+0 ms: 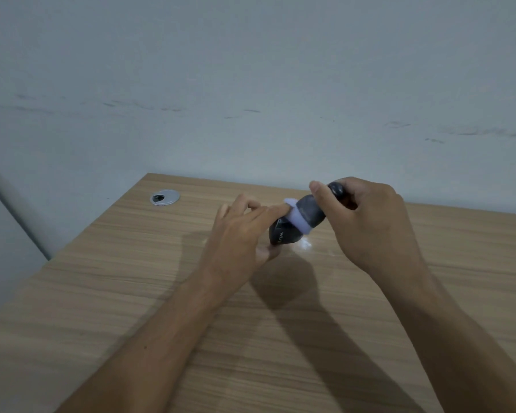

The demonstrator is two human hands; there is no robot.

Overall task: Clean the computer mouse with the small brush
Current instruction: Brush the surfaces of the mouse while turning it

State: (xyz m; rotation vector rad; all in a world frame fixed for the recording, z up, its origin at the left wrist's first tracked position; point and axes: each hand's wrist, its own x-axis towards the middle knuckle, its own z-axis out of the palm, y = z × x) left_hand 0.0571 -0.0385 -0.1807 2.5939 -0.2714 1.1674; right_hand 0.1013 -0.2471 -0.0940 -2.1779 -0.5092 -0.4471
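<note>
A metal-rimmed cable hole [164, 198] sits at the far left corner of the wooden desk [102, 293], well apart from the work. Nearer the middle, the person's left hand [242, 234] grips the black mouse [283, 235], thumb beneath and fingers across the top, raising it clear of the desk and tilting it, apparently so its surface faces the tool. To the right, the brush [310, 214], a dark stubby body with a pale lilac head, meets the mouse's upper side; whether bristles actually touch cannot be made out through the blur. The right hand [367, 222] is wrapped around the brush's dark handle, thumb pressed along the top, a grip that looks meant to steady short strokes. Just below the mouse a pale smudge [304, 245] lies on the desk, possibly dust or glare; it cannot be told which. Holding the mouse aloft rather than flat probably gives the brush access to seams and edges. Cleaning appears under way, not finished.
</note>
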